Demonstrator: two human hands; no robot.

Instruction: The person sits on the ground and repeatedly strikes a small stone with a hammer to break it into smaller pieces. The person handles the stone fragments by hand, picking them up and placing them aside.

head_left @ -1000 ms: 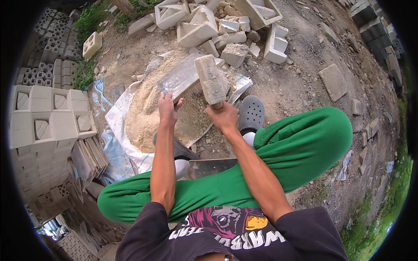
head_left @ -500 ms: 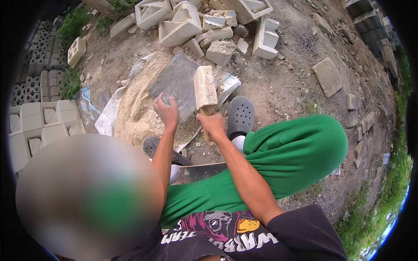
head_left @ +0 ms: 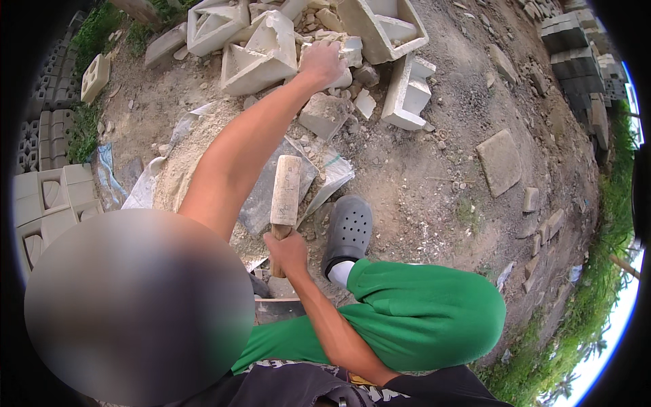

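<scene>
My left hand (head_left: 322, 62) reaches out to the far rubble, its fingers curled over a pale broken block piece (head_left: 351, 51); the fingertips are partly hidden. In my right hand (head_left: 289, 251), a wooden mallet (head_left: 286, 190) is held upright by its handle, with its pale, worn head above the fist. Beyond the mallet lies a flat dark grey slab (head_left: 261, 203), partly covered by my left forearm. Pale crushed powder (head_left: 173, 180) is heaped beside it on a white sack (head_left: 146, 186).
Broken hollow blocks (head_left: 261, 57) pile up at the far side, around the left hand. Stacked blocks stand at left (head_left: 61, 186) and far right (head_left: 569, 51). A flat stone (head_left: 500, 161) lies on the dirt at right. My grey clog (head_left: 349, 227) is beside the mallet.
My left hand has moved from beside the slab far forward to the rubble and closed over a piece there. The right hand keeps the mallet; the whole view has shifted.
</scene>
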